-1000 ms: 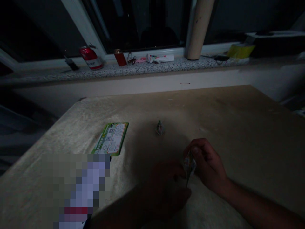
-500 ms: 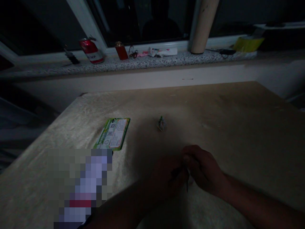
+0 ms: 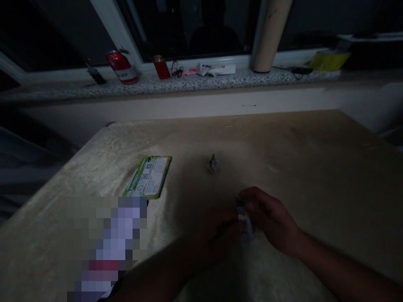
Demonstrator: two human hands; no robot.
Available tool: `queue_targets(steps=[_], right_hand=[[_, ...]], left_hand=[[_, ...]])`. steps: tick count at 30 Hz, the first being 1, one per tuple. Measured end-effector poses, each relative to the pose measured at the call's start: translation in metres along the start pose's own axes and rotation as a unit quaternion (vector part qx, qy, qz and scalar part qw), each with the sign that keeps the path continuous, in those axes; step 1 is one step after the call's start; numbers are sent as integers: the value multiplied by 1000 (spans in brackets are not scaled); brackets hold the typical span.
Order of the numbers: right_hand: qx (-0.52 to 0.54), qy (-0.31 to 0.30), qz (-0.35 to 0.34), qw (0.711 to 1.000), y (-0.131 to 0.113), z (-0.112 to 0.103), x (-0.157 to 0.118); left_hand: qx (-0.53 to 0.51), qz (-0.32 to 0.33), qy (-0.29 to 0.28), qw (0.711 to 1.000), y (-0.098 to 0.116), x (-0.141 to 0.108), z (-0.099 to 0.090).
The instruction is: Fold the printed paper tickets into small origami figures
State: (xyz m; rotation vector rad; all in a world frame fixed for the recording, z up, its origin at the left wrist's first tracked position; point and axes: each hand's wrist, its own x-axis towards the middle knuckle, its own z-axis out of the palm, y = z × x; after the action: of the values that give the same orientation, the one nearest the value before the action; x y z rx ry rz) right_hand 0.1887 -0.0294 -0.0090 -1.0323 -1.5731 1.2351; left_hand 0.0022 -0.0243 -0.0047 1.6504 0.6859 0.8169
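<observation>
Close together over the near middle of the table [image 3: 302,201], my left hand [image 3: 217,226] and my right hand [image 3: 267,216] both grip a small, pale, crumpled wrapper [image 3: 244,224]. Its lower part hangs between them, while its top end is pinched by my right fingers. The left fingers are in deep shadow, bent against the wrapper's left side. Beyond my hands lies a small crumpled scrap [image 3: 213,164] with green and whitish parts. To the left rests a flat green packet [image 3: 149,176] with printed white panels.
A blurred-out, pixelated object [image 3: 116,243] lies left of my left forearm. Along the windowsill [image 3: 182,86] stand a red can [image 3: 122,67], a red lighter [image 3: 161,67], a white crumpled wrapper [image 3: 217,69], a cardboard tube [image 3: 270,37] and a yellow item [image 3: 330,61].
The wrapper between my hands has turned, so its pale printed side now shows. My right hand has shifted slightly. The scrap and green packet stay put.
</observation>
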Motion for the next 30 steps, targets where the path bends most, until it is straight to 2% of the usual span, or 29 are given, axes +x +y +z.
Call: queue_targets(steps=[3, 6, 8, 17, 22, 30], right_hand=[[72, -36, 48, 996, 0, -4, -1], [73, -73, 55, 993, -1, -7, 1], [66, -80, 52, 993, -2, -8, 2], [12, -69, 50, 996, -1, -10, 4], [39, -83, 71, 993, 0, -11, 7], [86, -100, 97, 987, 3, -11, 8]], left_hand=[[-27, 1, 24, 999, 2, -1, -2], [-8, 7, 71, 997, 0, -2, -3], [1, 8, 83, 997, -2, -2, -4], [-15, 1, 50, 999, -5, 2, -5], [-38, -47, 15, 998, -3, 4, -7], [-53, -41, 8, 998, -6, 6, -10]])
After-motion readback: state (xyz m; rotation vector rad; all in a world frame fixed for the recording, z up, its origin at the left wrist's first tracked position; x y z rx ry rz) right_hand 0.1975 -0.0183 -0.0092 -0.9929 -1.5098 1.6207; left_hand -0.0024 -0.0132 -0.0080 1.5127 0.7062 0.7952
